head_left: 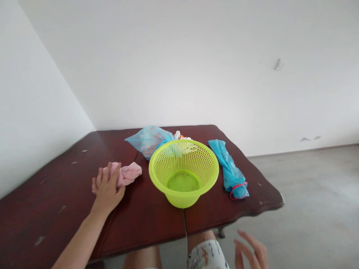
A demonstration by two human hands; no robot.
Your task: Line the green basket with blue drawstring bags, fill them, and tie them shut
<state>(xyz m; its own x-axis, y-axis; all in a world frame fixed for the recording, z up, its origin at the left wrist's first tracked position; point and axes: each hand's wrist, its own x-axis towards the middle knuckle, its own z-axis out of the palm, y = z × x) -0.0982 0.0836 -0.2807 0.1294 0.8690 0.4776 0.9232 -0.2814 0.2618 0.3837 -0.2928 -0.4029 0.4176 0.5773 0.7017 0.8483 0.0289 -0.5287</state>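
My left hand (108, 186) lies on a folded pink cloth (130, 173) on the left part of the table, its fingers spread over the cloth and not wrapped round it. To the right of the cloth stands a lime-green plastic basket (183, 196) with perforated sides; nothing but some dark specks shows inside. My right hand (252, 252) is beyond the table's front edge at the lower right, cut off by the frame, with loosely bent fingers apart and nothing seen in them.
A dark reddish wooden table (146, 220) meets white walls at its back and left. Behind the basket lies a translucent blue plastic bag (150, 138) with a white and orange item (179, 136) beside it. A twisted blue bag (228, 166) with a red string lies right of the basket.
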